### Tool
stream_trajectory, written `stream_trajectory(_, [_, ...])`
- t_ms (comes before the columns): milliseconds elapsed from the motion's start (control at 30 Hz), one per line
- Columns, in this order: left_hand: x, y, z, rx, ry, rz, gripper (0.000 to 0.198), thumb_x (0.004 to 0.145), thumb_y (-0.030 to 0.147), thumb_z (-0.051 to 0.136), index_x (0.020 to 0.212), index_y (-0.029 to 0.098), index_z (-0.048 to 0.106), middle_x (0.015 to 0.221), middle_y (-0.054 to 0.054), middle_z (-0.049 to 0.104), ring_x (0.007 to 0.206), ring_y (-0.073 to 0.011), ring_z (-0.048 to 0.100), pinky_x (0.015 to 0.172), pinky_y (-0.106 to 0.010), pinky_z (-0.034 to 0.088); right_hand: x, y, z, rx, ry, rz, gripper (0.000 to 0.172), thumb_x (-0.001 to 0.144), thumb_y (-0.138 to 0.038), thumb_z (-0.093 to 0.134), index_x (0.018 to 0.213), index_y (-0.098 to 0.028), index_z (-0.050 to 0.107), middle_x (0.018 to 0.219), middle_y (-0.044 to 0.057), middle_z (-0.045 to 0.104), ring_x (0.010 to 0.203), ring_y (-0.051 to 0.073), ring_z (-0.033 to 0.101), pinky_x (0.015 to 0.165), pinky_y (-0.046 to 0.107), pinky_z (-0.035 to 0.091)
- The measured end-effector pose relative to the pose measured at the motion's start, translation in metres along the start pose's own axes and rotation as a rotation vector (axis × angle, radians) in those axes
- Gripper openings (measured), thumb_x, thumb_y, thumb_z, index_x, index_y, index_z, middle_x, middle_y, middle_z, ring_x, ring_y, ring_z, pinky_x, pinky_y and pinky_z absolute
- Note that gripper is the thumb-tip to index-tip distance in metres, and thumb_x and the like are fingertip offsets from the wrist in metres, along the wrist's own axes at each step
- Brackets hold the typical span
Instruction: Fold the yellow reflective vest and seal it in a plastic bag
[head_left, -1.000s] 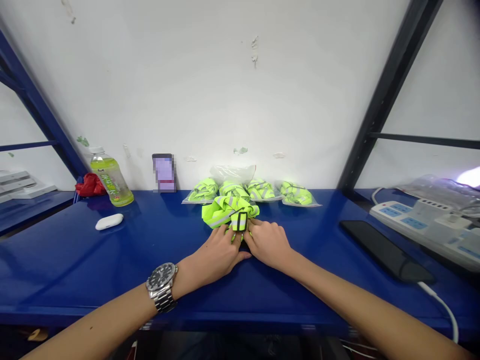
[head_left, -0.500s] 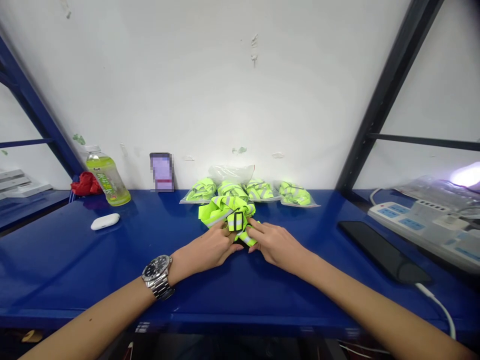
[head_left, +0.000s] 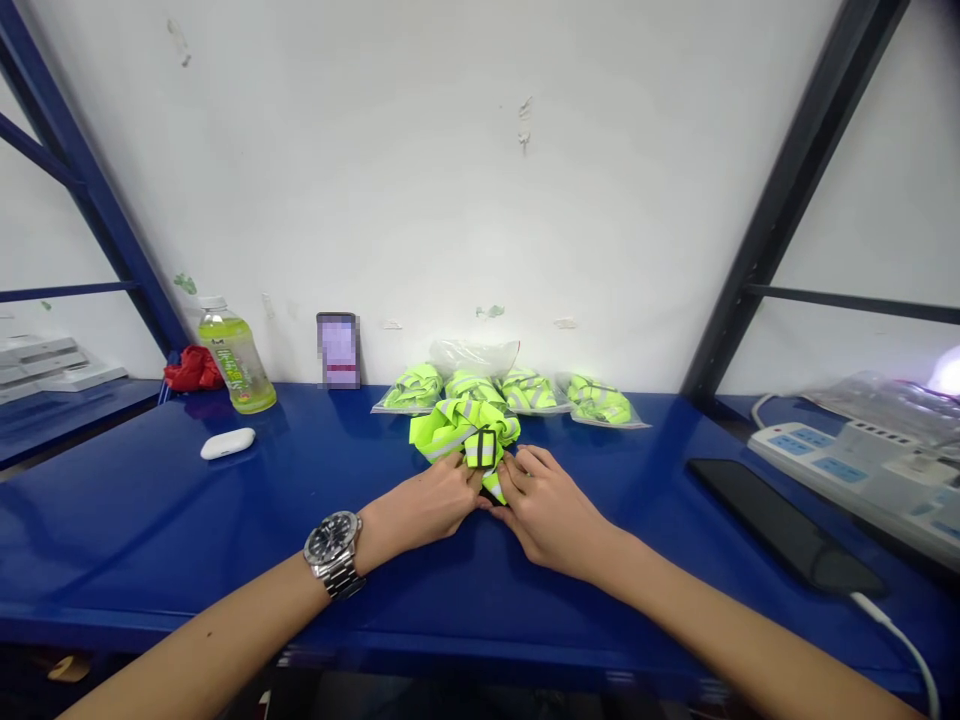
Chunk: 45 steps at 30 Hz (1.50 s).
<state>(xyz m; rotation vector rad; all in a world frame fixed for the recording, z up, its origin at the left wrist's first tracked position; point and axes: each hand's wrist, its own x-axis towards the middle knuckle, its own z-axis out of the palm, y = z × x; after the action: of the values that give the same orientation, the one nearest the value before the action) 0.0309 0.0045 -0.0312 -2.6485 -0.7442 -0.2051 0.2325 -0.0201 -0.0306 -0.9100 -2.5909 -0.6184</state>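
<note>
A bunched neon-yellow reflective strap (head_left: 454, 428) with grey stripes and a black buckle (head_left: 486, 448) lies at the middle of the blue table. My left hand (head_left: 439, 500), with a steel watch (head_left: 334, 545) on its wrist, pinches the near left side of the bundle. From the right, my right hand (head_left: 547, 505) grips its near end, fingers curled in. The thumbs almost meet below the strap, and the fingertips are partly hidden by it. Behind it, several clear plastic bags (head_left: 600, 398) hold similar yellow straps.
A green drink bottle (head_left: 238, 360), a red cloth (head_left: 193, 370), an upright phone (head_left: 338, 350) and a white earbud case (head_left: 227, 443) stand to the left. At right lie a charging black phone (head_left: 784, 525) and a white power strip (head_left: 847, 465). A wall (head_left: 450, 200) rises behind.
My fingers have closed in on the near end of the strap, the right ones curling more and the thumbs coming together. The whole view has shifted slightly.
</note>
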Motion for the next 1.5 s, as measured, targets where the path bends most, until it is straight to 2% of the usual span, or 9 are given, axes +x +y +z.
stream_trajectory(167, [-0.002, 0.001, 0.003, 0.089, -0.002, 0.015, 0.022, 0.097, 0.022, 0.04, 0.108, 0.01, 0.056, 0.105, -0.015, 0.062, 0.103, -0.0263, 0.058, 0.094, -0.039, 0.041, 0.005, 0.007, 0.003, 0.025, -0.009, -0.052, 0.028, 0.091, -0.024, 0.046, 0.102, -0.005, 0.064, 0.089, 0.016, 0.063, 0.089, 0.027, 0.048, 0.086, 0.041, 0.041])
stream_trajectory(367, [-0.001, 0.005, 0.001, 0.078, 0.062, -0.019, 0.026, 0.1, 0.027, 0.033, 0.101, 0.01, 0.053, 0.097, -0.014, 0.062, 0.093, -0.025, 0.06, 0.085, -0.038, 0.044, 0.004, 0.018, 0.0, -0.005, -0.064, -0.093, 0.022, 0.079, -0.006, 0.05, 0.098, -0.006, 0.062, 0.09, 0.015, 0.06, 0.093, 0.028, 0.047, 0.087, 0.04, 0.04])
stream_trajectory(500, [-0.005, 0.007, -0.007, -0.034, 0.054, -0.079, 0.025, 0.1, 0.022, 0.029, 0.089, 0.014, 0.05, 0.083, -0.009, 0.058, 0.083, -0.023, 0.058, 0.074, -0.035, 0.045, 0.009, 0.021, -0.011, 0.134, -0.117, -0.044, 0.015, 0.086, -0.01, 0.045, 0.089, -0.011, 0.06, 0.08, 0.011, 0.056, 0.083, 0.025, 0.048, 0.074, 0.036, 0.041])
stream_trajectory(733, [-0.008, 0.002, -0.016, -0.455, 0.027, -0.277, 0.024, 0.099, 0.021, 0.028, 0.082, 0.017, 0.045, 0.079, -0.005, 0.055, 0.068, -0.0161, 0.05, 0.064, -0.03, 0.041, 0.024, 0.025, -0.017, 0.486, -0.181, 0.095, 0.019, 0.089, -0.01, 0.044, 0.074, -0.015, 0.054, 0.072, 0.005, 0.054, 0.064, 0.014, 0.046, 0.061, 0.026, 0.032])
stream_trajectory(933, [0.002, -0.01, -0.013, -0.515, -0.02, -0.3, 0.035, 0.101, 0.028, 0.021, 0.084, 0.017, 0.049, 0.079, -0.003, 0.058, 0.068, -0.0147, 0.053, 0.065, -0.028, 0.042, 0.039, 0.029, -0.007, 0.492, -0.272, 0.254, 0.033, 0.093, -0.014, 0.039, 0.063, -0.016, 0.052, 0.053, -0.001, 0.045, 0.05, 0.011, 0.033, 0.053, 0.027, 0.023])
stream_trajectory(1033, [0.005, -0.018, -0.009, -0.438, -0.05, -0.259, 0.036, 0.101, 0.026, 0.023, 0.086, 0.017, 0.054, 0.079, -0.003, 0.061, 0.07, -0.0151, 0.057, 0.066, -0.027, 0.043, 0.034, 0.025, 0.001, 0.463, -0.24, 0.305, 0.037, 0.096, -0.017, 0.034, 0.067, -0.016, 0.056, 0.059, 0.002, 0.052, 0.054, 0.013, 0.041, 0.055, 0.026, 0.028])
stream_trajectory(1167, [0.009, -0.025, -0.002, -0.387, -0.077, -0.248, 0.036, 0.1, 0.027, 0.028, 0.082, 0.016, 0.057, 0.074, -0.004, 0.063, 0.063, -0.0158, 0.056, 0.06, -0.027, 0.041, 0.025, 0.017, 0.009, 0.222, -0.101, 0.33, 0.034, 0.097, -0.02, 0.036, 0.078, -0.015, 0.064, 0.077, 0.01, 0.06, 0.08, 0.022, 0.053, 0.071, 0.031, 0.039])
stream_trajectory(1367, [0.008, -0.024, 0.0, -0.282, -0.1, -0.265, 0.033, 0.099, 0.027, 0.032, 0.084, 0.016, 0.059, 0.069, -0.006, 0.058, 0.063, -0.0184, 0.054, 0.06, -0.029, 0.042, 0.021, 0.006, 0.008, 0.147, -0.092, 0.361, 0.033, 0.099, -0.025, 0.034, 0.094, -0.011, 0.063, 0.085, 0.013, 0.059, 0.077, 0.023, 0.057, 0.068, 0.033, 0.046])
stream_trajectory(1500, [0.0, -0.02, 0.002, -0.189, -0.091, -0.31, 0.027, 0.099, 0.026, 0.032, 0.105, 0.015, 0.055, 0.085, -0.008, 0.054, 0.068, -0.0182, 0.052, 0.063, -0.029, 0.045, 0.011, 0.01, -0.002, 0.197, 0.036, 0.169, 0.036, 0.098, -0.036, 0.039, 0.115, -0.009, 0.054, 0.107, 0.017, 0.056, 0.1, 0.027, 0.054, 0.084, 0.04, 0.048])
